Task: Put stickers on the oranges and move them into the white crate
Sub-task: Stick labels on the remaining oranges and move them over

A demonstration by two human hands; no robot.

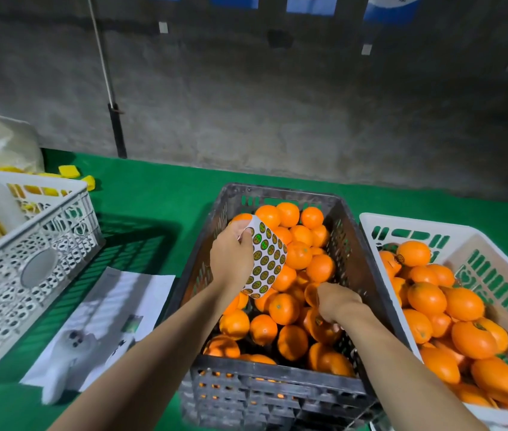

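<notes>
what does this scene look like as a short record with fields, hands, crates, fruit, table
left hand: left hand holds a sticker sheet over the dark crate
right hand: right hand reaches down among the oranges in the dark crate, fingers curled on one
white crate: white crate right of the dark one, partly filled with oranges, one showing a sticker
other crate: second white crate at left, yellow items inside
table: green cloth, papers beside the dark crate

Dark grey crate (280,388) of oranges (283,307), white sheet (266,259) of green-gold round stickers over it, white lattice crate (433,227) right of it, green cloth (153,194) beneath, yellow pieces (69,171) far left
</notes>
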